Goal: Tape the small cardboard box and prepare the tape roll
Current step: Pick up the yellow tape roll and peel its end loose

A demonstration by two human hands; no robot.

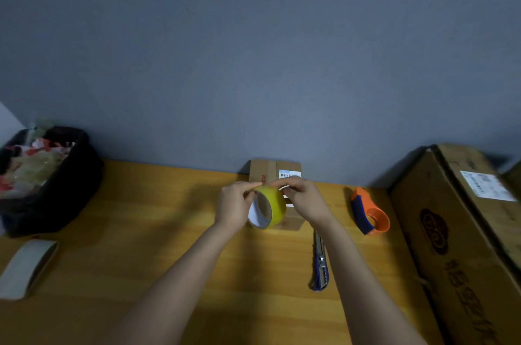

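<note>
A yellow tape roll (pixel 275 205) is held upright above the wooden table, its hollow core facing left. My left hand (pixel 235 203) grips its left side, thumb and forefinger pinched at the top rim. My right hand (pixel 303 196) pinches the top of the roll from the right. Behind the roll stands the small cardboard box (pixel 266 171) with a white barcode label, against the grey wall; its lower part is hidden by the roll and my hands.
An orange and blue tape dispenser (pixel 369 213) lies right of my hands. A blue utility knife (pixel 320 263) lies under my right forearm. A large cardboard box (pixel 462 246) fills the right side. A black bin (pixel 48 184) of scraps and an empty tape core (pixel 26 268) sit at left.
</note>
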